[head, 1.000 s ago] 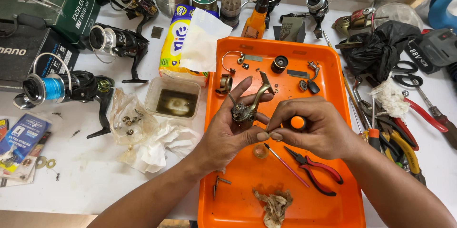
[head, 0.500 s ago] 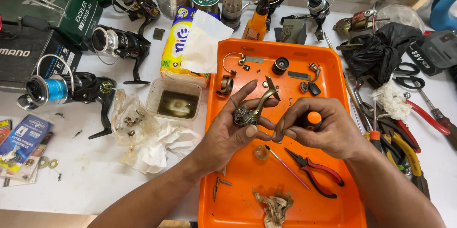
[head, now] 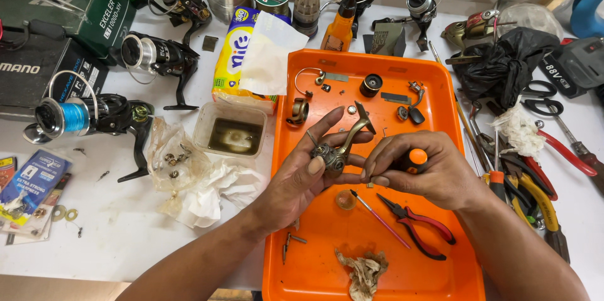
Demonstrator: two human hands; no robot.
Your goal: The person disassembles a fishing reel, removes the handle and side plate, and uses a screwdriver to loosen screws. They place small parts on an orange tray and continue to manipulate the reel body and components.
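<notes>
On the far left of the white counter point(head: 94, 238) lies a black spinning reel with a blue-lined spool point(head: 82, 115), and just right of it sit crumpled clear plastic and white tissue point(head: 207, 184) beside a small clear plastic tub of murky liquid point(head: 234, 132). Next comes the orange plastic tray point(head: 327, 269), above which both hands work. The left hand point(head: 305, 172) has its fingers curled around a small bronze-coloured metal reel body with a curved arm point(head: 340, 147), thumb and forefinger pinching it while the other fingers spread out. The part hangs over the middle of the tray, touching both hands. The right hand point(head: 428, 172) has its fingers closed around a screwdriver with an orange-and-black handle point(head: 415, 159), its tip toward the reel body, though the tip itself is hidden. Below lie a thin pink-handled tool point(head: 377, 219) and red-handled pliers point(head: 421, 228). Farther right, more red and yellow-handled hand tools point(head: 535, 194) crowd the counter.
</notes>
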